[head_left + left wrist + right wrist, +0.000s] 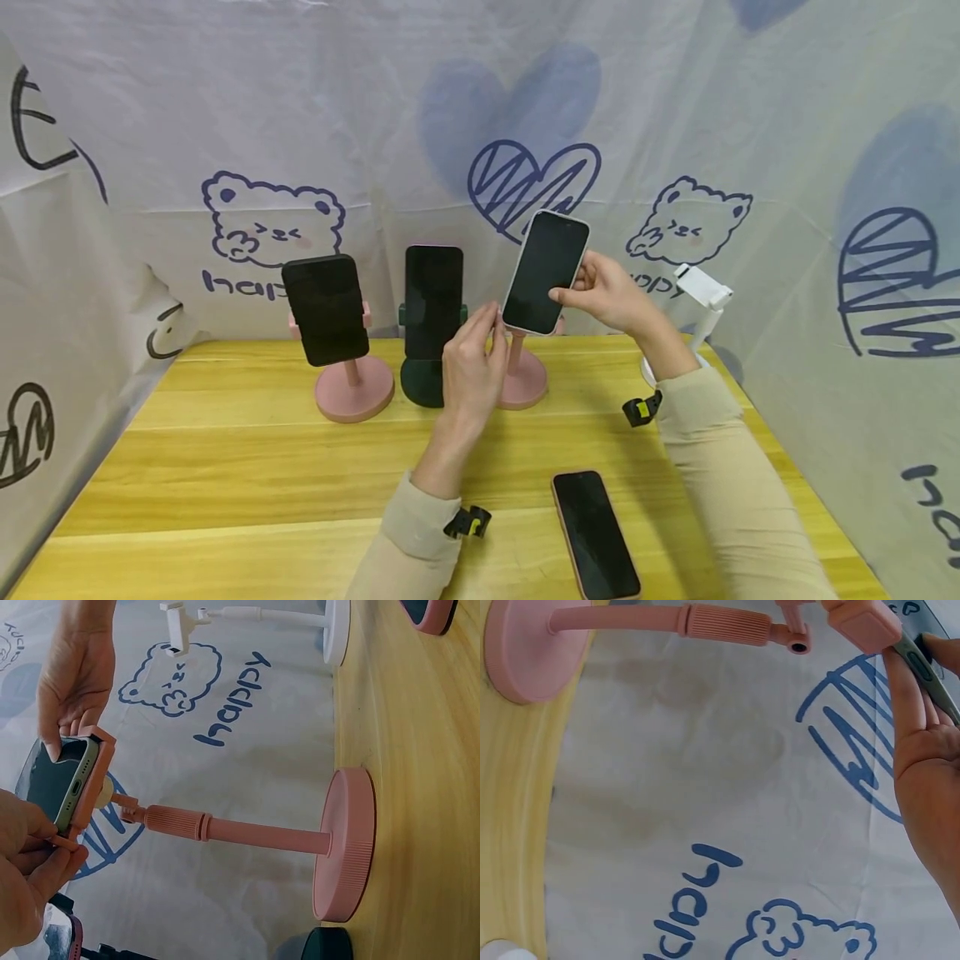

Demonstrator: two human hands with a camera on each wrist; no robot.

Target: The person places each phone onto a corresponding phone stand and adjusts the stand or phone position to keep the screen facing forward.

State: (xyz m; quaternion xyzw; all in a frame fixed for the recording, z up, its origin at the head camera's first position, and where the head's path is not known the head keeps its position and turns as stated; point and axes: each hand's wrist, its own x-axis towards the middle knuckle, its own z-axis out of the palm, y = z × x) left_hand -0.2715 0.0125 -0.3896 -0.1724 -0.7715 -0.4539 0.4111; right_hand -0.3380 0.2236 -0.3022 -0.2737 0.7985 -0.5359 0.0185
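Observation:
A smartphone (543,267) with a pale edge leans in the clamp (94,780) of a pink phone stand (523,383). My right hand (611,296) grips the phone's right side, thumb over the dark screen and fingers behind it. At the lower left corner, my left hand (474,362) pinches the clamp's pink side arm between thumb and fingers. The left wrist view shows the phone's lower edge with its charging port, and the stand's ribbed pole (176,823). In the right wrist view, the phone (922,667) shows edge-on beside the pink clamp end (866,622).
To the left, a pink stand (354,392) and a dark green stand (422,382) each hold a phone upright. A white stand (705,287) stands behind my right forearm. Another phone (596,533) lies face up on the wooden table (247,467). A printed cloth (390,100) hangs behind.

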